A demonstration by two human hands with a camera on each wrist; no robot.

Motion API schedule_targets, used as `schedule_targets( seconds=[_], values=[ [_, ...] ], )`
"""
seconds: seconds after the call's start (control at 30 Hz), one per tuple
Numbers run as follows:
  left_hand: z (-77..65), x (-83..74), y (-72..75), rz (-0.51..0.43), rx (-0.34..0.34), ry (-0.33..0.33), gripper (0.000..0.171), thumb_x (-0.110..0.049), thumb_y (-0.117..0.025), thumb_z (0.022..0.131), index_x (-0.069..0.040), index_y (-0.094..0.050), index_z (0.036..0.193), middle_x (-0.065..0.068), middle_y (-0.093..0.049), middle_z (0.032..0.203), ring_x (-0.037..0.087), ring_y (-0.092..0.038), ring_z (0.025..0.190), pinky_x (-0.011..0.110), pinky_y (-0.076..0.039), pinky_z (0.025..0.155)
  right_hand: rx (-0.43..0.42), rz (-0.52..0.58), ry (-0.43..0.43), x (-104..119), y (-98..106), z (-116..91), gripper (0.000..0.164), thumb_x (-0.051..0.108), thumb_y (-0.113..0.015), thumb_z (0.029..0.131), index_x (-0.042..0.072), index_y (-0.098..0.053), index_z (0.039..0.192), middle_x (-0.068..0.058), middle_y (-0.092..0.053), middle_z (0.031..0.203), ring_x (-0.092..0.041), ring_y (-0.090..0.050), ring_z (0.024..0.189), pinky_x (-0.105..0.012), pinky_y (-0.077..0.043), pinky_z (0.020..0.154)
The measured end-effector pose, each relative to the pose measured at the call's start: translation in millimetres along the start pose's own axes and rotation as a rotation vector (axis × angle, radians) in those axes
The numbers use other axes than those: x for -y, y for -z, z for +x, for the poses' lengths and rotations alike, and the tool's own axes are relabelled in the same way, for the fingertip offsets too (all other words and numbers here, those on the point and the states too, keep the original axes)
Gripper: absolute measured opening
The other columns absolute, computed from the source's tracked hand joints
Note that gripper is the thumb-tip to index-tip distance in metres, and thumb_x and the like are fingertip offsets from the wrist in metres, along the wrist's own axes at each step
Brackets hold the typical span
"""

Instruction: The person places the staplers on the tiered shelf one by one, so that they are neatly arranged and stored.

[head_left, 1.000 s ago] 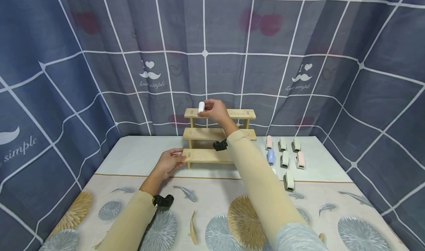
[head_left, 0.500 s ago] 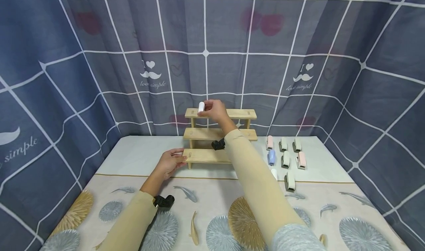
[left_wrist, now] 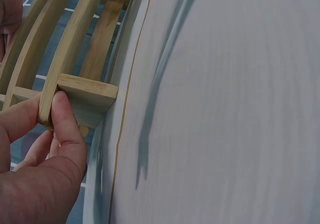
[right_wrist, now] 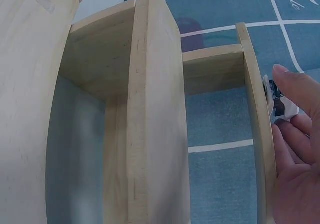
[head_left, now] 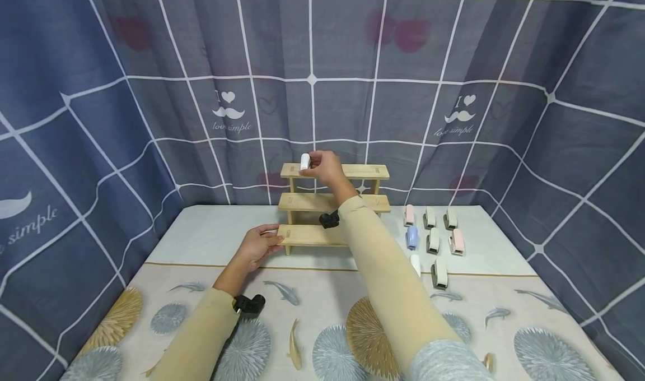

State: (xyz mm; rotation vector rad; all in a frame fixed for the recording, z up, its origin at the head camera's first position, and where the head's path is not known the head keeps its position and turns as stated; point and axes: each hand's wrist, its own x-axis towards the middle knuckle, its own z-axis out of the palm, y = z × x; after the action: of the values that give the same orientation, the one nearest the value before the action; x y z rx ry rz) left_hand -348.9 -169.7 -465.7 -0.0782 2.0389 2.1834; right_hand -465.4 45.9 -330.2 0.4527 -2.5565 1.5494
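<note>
A light wooden three-step stand stands at the table's middle. My left hand pinches the left end of its lowest step; the left wrist view shows the thumb on the board's front edge. At the left part of the top step, my right hand holds a small white stapler between thumb and fingers. Seen from the right wrist, this stapler's metal base is right at the top board, its white body partly hidden by the fingers.
Right of the stand, several small staplers lie on the white tabletop: a blue one, pink ones such as the pink stapler, pale green ones such as the front stapler, and a white one. A checked curtain hangs behind.
My right forearm has shifted slightly left, uncovering more of the white stapler on the table. Both hands keep their grips in the same places.
</note>
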Motion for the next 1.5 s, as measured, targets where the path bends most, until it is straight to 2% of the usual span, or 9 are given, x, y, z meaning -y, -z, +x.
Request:
schedule_targets(
  seconds=[0.3,0.5,0.67,0.8,1.0,1.13,1.23,1.4,1.5],
  values=[
    [1.6,0.7,0.1,0.003,-0.003,-0.013,0.053,0.009,-0.063,0.096,0.012,-0.044,0.146,0.010,-0.063,0.101,0.011,-0.069,0.079,0.024,-0.064,0.077,-0.009,-0.023,0.009,0.3,1.0,-7.3,0.063,0.017,-0.084,0.087,0.000,-0.058,0.141,-0.016,-0.067,0.134,-0.028,-0.065,0.125,-0.035,-0.055,0.106],
    [1.1,2.8,0.7,-0.003,-0.004,-0.015,0.054,0.008,-0.064,0.096,0.011,-0.044,0.146,0.011,-0.064,0.101,0.011,-0.070,0.080,0.024,-0.064,0.076,-0.034,-0.002,0.041,-5.1,4.4,-18.3,0.066,0.022,-0.082,0.089,0.004,-0.054,0.147,-0.016,-0.060,0.145,-0.028,-0.061,0.132,-0.035,-0.054,0.109],
    [2.4,3.1,0.7,-0.012,-0.006,-0.009,0.054,0.008,-0.064,0.096,0.010,-0.045,0.146,0.010,-0.064,0.101,0.011,-0.070,0.080,0.025,-0.064,0.077,-0.102,0.144,0.113,-20.8,9.0,-34.2,0.065,0.020,-0.083,0.088,0.004,-0.056,0.144,-0.016,-0.062,0.143,-0.029,-0.063,0.130,-0.032,-0.054,0.107],
    [1.6,2.6,1.4,-0.016,0.000,-0.010,0.053,0.008,-0.063,0.096,0.010,-0.045,0.146,0.007,-0.066,0.096,0.011,-0.070,0.079,0.023,-0.064,0.074,-0.125,0.287,0.173,-37.7,9.3,-53.3,0.063,0.016,-0.085,0.086,0.001,-0.059,0.141,-0.018,-0.061,0.143,-0.032,-0.062,0.130,-0.037,-0.055,0.107],
    [1.4,3.0,0.9,-0.015,0.009,-0.005,0.054,0.007,-0.064,0.097,0.009,-0.044,0.147,0.009,-0.066,0.098,0.011,-0.070,0.079,0.022,-0.063,0.073,-0.139,0.365,0.208,-60.6,13.6,-84.2,0.059,0.013,-0.084,0.086,0.003,-0.061,0.139,-0.018,-0.061,0.142,-0.031,-0.063,0.129,-0.046,-0.053,0.109],
    [2.3,4.3,1.5,-0.017,0.014,0.001,0.054,0.007,-0.063,0.097,0.009,-0.044,0.147,0.008,-0.067,0.096,0.011,-0.070,0.079,0.022,-0.063,0.073,-0.146,0.387,0.194,-68.7,19.0,-99.1,0.056,0.010,-0.084,0.086,0.003,-0.063,0.137,-0.015,-0.064,0.140,-0.029,-0.064,0.127,-0.036,-0.054,0.107],
    [2.3,4.4,1.2,-0.018,0.019,-0.005,0.054,0.007,-0.063,0.097,0.009,-0.043,0.147,0.007,-0.067,0.094,0.011,-0.070,0.079,0.022,-0.063,0.073,-0.158,0.389,0.187,-71.9,25.1,-108.6,0.056,0.009,-0.084,0.085,0.001,-0.063,0.136,-0.016,-0.066,0.138,-0.032,-0.064,0.127,-0.029,-0.057,0.102],
    [2.2,4.1,0.9,-0.025,0.028,-0.016,0.056,0.008,-0.063,0.097,0.009,-0.042,0.148,0.005,-0.067,0.092,0.010,-0.070,0.079,0.020,-0.063,0.073,-0.159,0.397,0.180,-78.8,36.7,-124.0,0.054,0.006,-0.083,0.085,-0.003,-0.062,0.135,-0.020,-0.065,0.137,-0.042,-0.062,0.127,-0.027,-0.057,0.100],
    [2.4,4.2,1.2,-0.028,0.036,-0.024,0.056,0.008,-0.062,0.097,0.010,-0.041,0.149,0.006,-0.066,0.093,0.010,-0.070,0.079,0.020,-0.063,0.073,-0.157,0.409,0.168,-85.1,44.2,-133.1,0.053,0.005,-0.082,0.086,-0.003,-0.062,0.135,-0.024,-0.062,0.139,-0.042,-0.062,0.127,-0.026,-0.058,0.098]
  ],
)
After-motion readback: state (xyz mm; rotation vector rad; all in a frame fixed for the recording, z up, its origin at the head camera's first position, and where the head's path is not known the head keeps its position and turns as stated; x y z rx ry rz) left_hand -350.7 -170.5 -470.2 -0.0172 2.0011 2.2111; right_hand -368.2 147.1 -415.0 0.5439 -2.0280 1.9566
